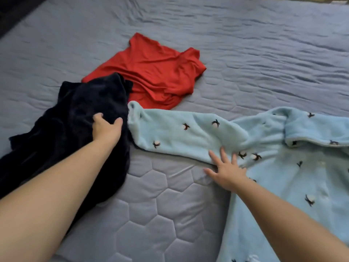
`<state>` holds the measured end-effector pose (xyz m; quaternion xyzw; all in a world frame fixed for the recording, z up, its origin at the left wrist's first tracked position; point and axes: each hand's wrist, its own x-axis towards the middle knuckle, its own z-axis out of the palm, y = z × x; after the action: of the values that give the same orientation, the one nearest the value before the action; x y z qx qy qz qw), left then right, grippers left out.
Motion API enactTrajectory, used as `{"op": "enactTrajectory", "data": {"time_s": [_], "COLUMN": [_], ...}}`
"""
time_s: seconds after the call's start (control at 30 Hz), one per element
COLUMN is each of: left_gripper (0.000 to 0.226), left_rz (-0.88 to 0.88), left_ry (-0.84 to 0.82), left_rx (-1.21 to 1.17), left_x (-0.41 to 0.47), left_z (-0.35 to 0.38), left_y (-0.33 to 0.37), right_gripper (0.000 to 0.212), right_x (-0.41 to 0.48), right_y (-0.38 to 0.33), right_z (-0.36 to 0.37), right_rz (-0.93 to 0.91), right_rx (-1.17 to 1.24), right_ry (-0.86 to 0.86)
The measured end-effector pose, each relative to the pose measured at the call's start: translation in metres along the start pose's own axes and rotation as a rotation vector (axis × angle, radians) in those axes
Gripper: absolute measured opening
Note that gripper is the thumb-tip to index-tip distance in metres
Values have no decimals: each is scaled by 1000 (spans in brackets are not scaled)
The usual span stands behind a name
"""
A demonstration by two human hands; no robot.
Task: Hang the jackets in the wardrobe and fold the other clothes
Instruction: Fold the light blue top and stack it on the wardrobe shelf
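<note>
three garments lie on the grey quilted bed (170, 214). the dark garment (71, 118) is heaped at 9 o'clock in the view. the red top (151, 72) lies crumpled at 12 o'clock, its near corner under the dark cloth. the pale blue fleece (283, 167) spreads at 3 to 4 o'clock, with one sleeve reaching toward 10 o'clock until its cuff touches the dark heap.

the left hand (106, 129) has its fingers (98, 117) curled into a bunch of the dark garment, the thumb pinching opposite. the right hand (226, 169) lies flat on the sleeve's near edge, fingers straight and spread, holding nothing.

the step looks like parting the pieces for sorting. to do it well, pin the fleece with the flat hand while drawing the dark garment toward 8 o'clock, so the sleeve and red top are not dragged along. then find its collar or shoulders before lifting, because a mid-cloth grab leaves it bunched. whether it is a jacket i cannot tell.
</note>
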<state>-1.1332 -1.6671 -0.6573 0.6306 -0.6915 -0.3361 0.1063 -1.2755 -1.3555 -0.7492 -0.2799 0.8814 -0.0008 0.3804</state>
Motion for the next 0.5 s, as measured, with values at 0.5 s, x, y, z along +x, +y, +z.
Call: {"op": "enactTrajectory", "data": {"time_s": [0.5], "left_gripper": [32], "left_rz": [-250], "left_ry": [-53], "left_rx": [-36], "left_x": [-30], "left_z": [94], "left_y": [-22], "right_gripper": [52], "right_x": [22], "right_y": [0], "right_z": [-36], "right_rz": [-135], "right_rx": [-315], "right_ry": [148]}}
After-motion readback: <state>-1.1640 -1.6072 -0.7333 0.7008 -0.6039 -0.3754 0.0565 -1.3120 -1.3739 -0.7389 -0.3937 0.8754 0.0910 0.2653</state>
